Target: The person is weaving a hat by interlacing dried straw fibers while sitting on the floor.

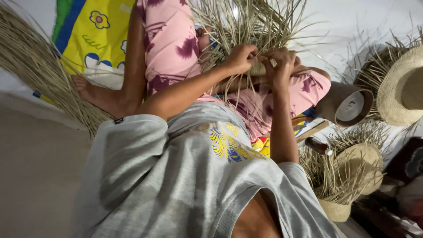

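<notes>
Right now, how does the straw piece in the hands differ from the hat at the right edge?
The woven piece in the hands is unfinished: long loose straw strands fan out from it. The hat at the right edge has a closed, even brim. The piece is gripped by the left hand and right hand over the lap; the hat lies untouched. Both are pale woven straw.
</notes>
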